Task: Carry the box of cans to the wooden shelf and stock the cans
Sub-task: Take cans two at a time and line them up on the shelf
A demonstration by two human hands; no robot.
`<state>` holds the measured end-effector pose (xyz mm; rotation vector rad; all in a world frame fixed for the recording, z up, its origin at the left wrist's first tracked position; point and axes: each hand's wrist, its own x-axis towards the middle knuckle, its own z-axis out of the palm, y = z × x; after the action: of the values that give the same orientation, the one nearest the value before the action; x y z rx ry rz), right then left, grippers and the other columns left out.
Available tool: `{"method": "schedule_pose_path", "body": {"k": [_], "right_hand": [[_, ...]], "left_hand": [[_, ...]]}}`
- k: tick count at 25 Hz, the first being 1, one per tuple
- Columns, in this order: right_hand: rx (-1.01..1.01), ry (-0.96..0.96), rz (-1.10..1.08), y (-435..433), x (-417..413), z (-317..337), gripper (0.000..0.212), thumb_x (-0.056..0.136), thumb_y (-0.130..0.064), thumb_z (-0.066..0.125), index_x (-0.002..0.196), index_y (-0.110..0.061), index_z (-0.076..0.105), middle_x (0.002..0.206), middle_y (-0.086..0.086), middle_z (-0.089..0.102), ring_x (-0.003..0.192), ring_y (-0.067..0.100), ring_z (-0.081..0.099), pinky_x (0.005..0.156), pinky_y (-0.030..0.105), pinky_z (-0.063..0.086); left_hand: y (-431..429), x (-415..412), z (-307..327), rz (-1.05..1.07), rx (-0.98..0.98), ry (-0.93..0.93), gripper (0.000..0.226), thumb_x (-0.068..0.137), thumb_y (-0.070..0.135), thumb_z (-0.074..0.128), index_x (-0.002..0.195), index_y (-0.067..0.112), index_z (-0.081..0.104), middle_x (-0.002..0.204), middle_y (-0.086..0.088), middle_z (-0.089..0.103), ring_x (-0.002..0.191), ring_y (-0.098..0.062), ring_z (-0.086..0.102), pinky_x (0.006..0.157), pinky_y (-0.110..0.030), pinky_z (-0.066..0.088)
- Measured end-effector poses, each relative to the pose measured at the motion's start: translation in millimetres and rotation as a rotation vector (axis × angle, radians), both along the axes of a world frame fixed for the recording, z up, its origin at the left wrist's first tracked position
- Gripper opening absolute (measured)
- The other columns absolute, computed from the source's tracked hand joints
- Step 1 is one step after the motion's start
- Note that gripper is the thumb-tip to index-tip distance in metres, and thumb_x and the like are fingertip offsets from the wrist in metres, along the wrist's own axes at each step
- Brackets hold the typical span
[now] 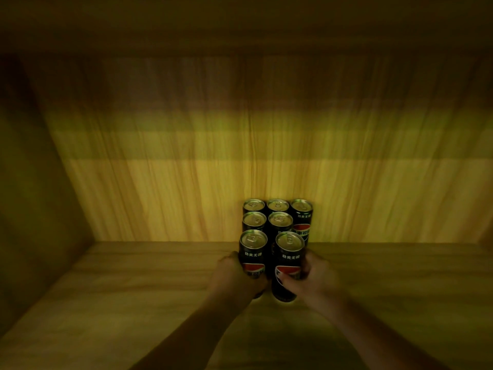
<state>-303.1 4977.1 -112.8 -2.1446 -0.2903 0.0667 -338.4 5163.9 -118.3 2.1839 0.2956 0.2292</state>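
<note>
Several black cans with red and white logos stand upright in a tight cluster on the wooden shelf board (128, 295), against its back panel. My left hand (237, 276) is wrapped around the front left can (253, 252). My right hand (310, 279) grips the front right can (289, 260), whose base rests on the board. Both front cans stand right before the second row (280, 222). Three more cans make up the back row (277, 205). The box is out of view.
The view is inside a dim wooden shelf compartment. A back panel (240, 156) faces me, a side wall (32, 196) closes the left, and an upper board (240, 28) hangs overhead. Bare board stretches left and right of the cans.
</note>
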Motion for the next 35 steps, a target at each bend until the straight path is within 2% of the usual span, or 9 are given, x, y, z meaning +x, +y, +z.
{"method": "schedule_pose_path", "body": {"k": [4, 13, 17, 19, 21, 24, 27, 29, 35], "right_hand": [[0.052, 0.029, -0.002, 3.6, 2.7, 2.3, 0.061, 0.068, -0.028, 0.086, 0.12, -0.026, 0.055, 0.114, -0.006, 0.07, 0.103, 0.01, 0.067, 0.091, 0.037, 0.056], [0.151, 0.007, 0.012, 8.2, 14.8, -7.7, 0.063, 0.054, -0.05, 0.082, 0.105, -0.057, 0.047, 0.114, -0.014, 0.069, 0.108, 0.005, 0.065, 0.095, 0.044, 0.055], [0.173, -0.01, 0.05, 8.4, 17.3, -10.9, 0.071, 0.047, -0.062, 0.085, 0.107, -0.061, 0.047, 0.114, -0.015, 0.068, 0.111, 0.008, 0.064, 0.095, 0.048, 0.054], [0.084, 0.018, 0.062, 4.8, 12.0, -1.3, 0.071, 0.053, -0.055, 0.086, 0.112, -0.054, 0.047, 0.114, -0.017, 0.063, 0.114, 0.009, 0.061, 0.099, 0.046, 0.052], [-0.081, 0.042, 0.094, -0.8, 8.3, 3.2, 0.078, 0.063, -0.049, 0.083, 0.13, -0.036, 0.044, 0.128, -0.011, 0.058, 0.123, 0.015, 0.054, 0.103, 0.041, 0.047], [-0.445, -0.044, 0.091, -10.2, -5.1, 4.9, 0.098, 0.07, -0.069, 0.066, 0.148, -0.029, 0.023, 0.153, -0.002, 0.037, 0.14, 0.023, 0.037, 0.112, 0.044, 0.036], [-0.685, -0.099, 0.125, -13.5, -21.4, 2.7, 0.107, 0.072, -0.087, 0.031, 0.154, -0.023, 0.007, 0.163, 0.005, 0.015, 0.149, 0.027, 0.014, 0.12, 0.045, 0.015], [-0.738, -0.119, 0.124, -17.1, -30.6, -1.3, 0.114, 0.064, -0.089, 0.009, 0.155, -0.021, 0.001, 0.165, 0.009, 0.006, 0.151, 0.028, 0.005, 0.12, 0.045, 0.007], [-0.8, -0.127, 0.198, -42.4, -77.0, -6.1, 0.109, 0.067, -0.085, 0.001, 0.155, -0.021, -0.004, 0.165, 0.009, 0.001, 0.151, 0.028, 0.0, 0.12, 0.046, 0.002]], "left_hand": [[-0.5, 2.2, -3.4, 0.023, -0.002, -0.015, 0.055, 0.067, 0.031, 0.087, 0.114, 0.019, 0.062, 0.102, 0.01, 0.067, 0.085, -0.002, 0.063, 0.059, -0.007, 0.043], [-2.4, 15.0, -10.2, 0.03, 0.033, -0.017, 0.062, 0.063, 0.038, 0.086, 0.117, 0.02, 0.062, 0.109, 0.003, 0.068, 0.094, -0.009, 0.066, 0.062, -0.007, 0.042], [-3.1, 15.5, -9.3, 0.011, 0.076, 0.021, 0.068, 0.058, 0.042, 0.084, 0.119, 0.023, 0.059, 0.113, 0.005, 0.067, 0.098, -0.009, 0.066, 0.081, -0.024, 0.057], [-0.7, 11.8, -5.3, -0.042, 0.206, 0.056, 0.076, 0.062, 0.042, 0.084, 0.128, 0.022, 0.053, 0.122, 0.003, 0.061, 0.111, -0.014, 0.059, 0.095, -0.033, 0.053], [1.3, 3.1, -1.0, -0.132, 0.494, 0.124, 0.08, 0.073, 0.052, 0.073, 0.141, 0.023, 0.043, 0.133, -0.002, 0.051, 0.122, -0.02, 0.047, 0.103, -0.035, 0.044], [6.2, -18.5, 1.7, -0.163, 0.639, 0.196, 0.09, 0.076, 0.073, 0.053, 0.149, 0.025, 0.029, 0.144, -0.002, 0.042, 0.13, -0.022, 0.04, 0.107, -0.041, 0.039], [7.6, -40.0, 4.0, -0.231, 0.702, 0.2, 0.094, 0.079, 0.079, 0.042, 0.153, 0.025, 0.021, 0.152, 0.0, 0.034, 0.139, -0.022, 0.033, 0.113, -0.044, 0.031], [5.7, -54.3, 7.4, -0.258, 0.762, 0.21, 0.096, 0.081, 0.078, 0.038, 0.156, 0.023, 0.013, 0.156, -0.001, 0.027, 0.143, -0.023, 0.026, 0.116, -0.045, 0.025], [-20.4, -116.9, 18.1, -0.181, 0.841, 0.354, 0.098, 0.086, 0.078, 0.027, 0.158, 0.018, 0.0, 0.166, -0.008, 0.003, 0.152, -0.029, 0.004, 0.121, -0.053, 0.008]]}}
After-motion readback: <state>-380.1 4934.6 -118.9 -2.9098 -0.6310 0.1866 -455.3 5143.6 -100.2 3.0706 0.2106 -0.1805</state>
